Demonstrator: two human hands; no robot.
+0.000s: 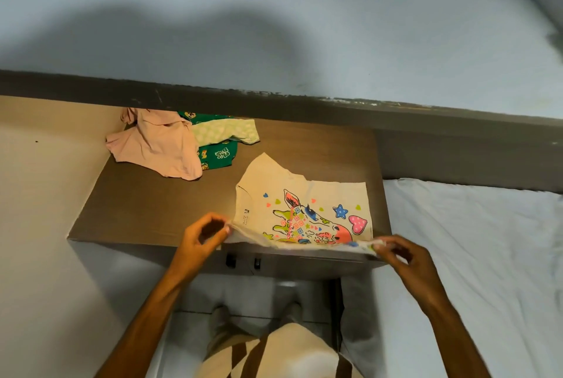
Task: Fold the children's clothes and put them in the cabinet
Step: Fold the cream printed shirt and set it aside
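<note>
A cream children's shirt [304, 210] with a colourful giraffe print lies on the brown cabinet top [146, 203], its near edge lifted off the surface. My left hand [202, 237] pinches that edge at its left corner. My right hand [402, 255] pinches the same edge at the right corner, past the cabinet's front edge. At the back left of the top sits a loose heap: a pink garment [158, 146], a green printed one [219, 153] and a pale green patterned one [225, 130].
A dark ledge [274, 103] runs across behind the cabinet, with a pale blue mattress [274, 11] above it. A white-sheeted bed [487, 255] lies to the right. Two small dark handles [243, 262] show on the cabinet front. My legs stand below.
</note>
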